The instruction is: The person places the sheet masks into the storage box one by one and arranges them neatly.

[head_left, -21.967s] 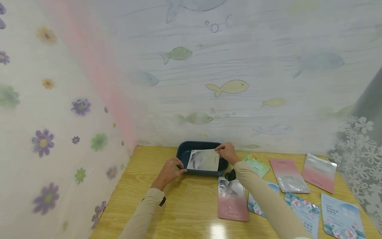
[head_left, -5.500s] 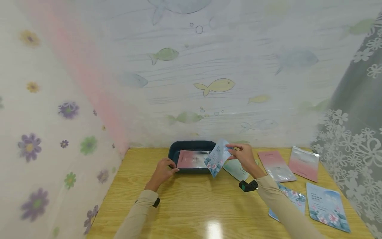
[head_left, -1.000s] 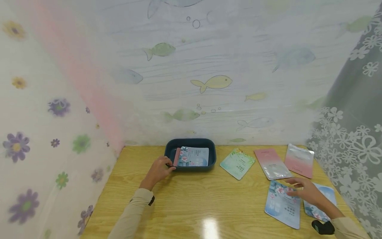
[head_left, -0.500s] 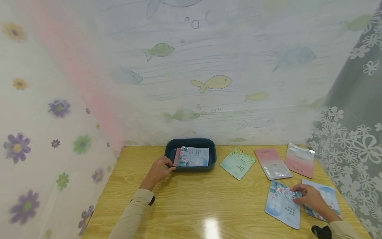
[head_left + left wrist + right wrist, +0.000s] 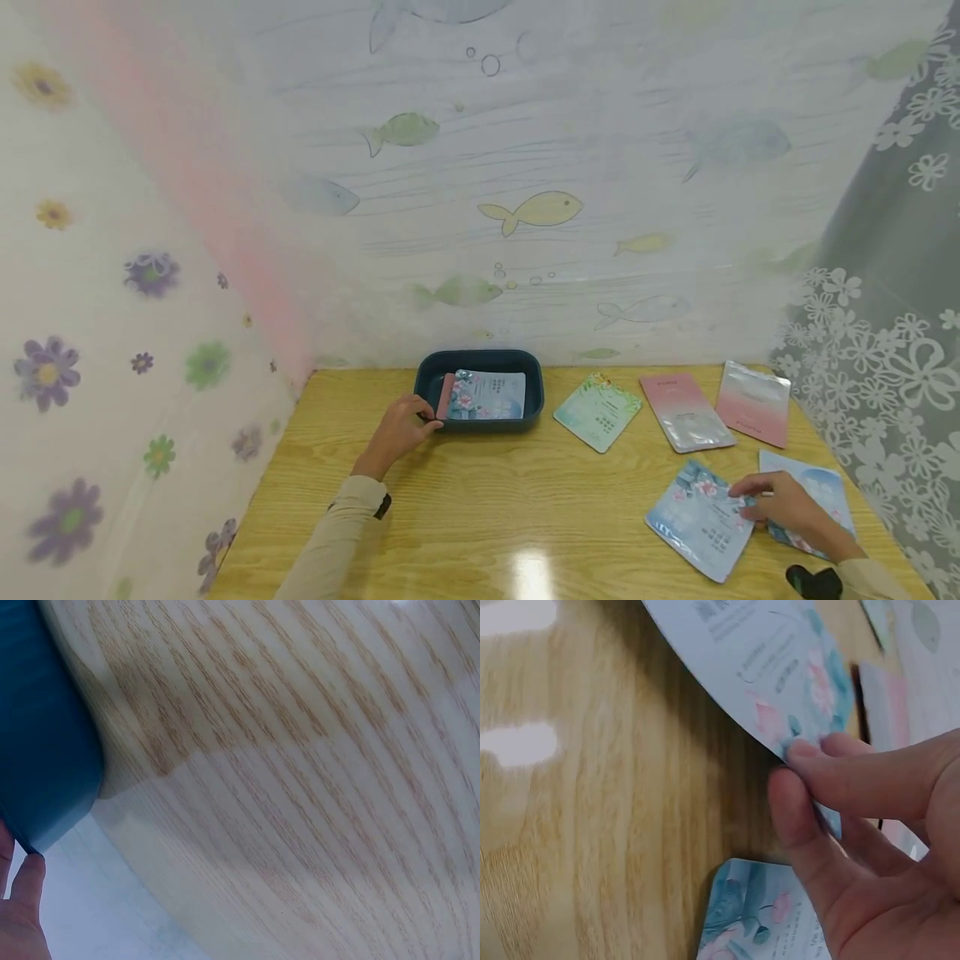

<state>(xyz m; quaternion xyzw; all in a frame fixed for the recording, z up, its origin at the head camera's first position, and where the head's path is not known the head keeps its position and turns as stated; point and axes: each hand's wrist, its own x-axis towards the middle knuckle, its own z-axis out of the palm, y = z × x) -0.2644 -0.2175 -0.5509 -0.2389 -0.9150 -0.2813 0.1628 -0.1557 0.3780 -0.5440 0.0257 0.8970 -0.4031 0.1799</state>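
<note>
Right hand (image 5: 787, 507) pinches the edge of a pale-blue, flower-printed flat packet (image 5: 697, 525) — a matching blue packet (image 5: 823, 492) lies just right of it. Well leftward, the left hand (image 5: 397, 432) pinches a dark-blue, rounded rectangular tray (image 5: 487, 426) by its rim.

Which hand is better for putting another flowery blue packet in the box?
Probably the right hand: it pinches a blue packet by the edge. The left hand is farther from that packet, holding the box.
</note>
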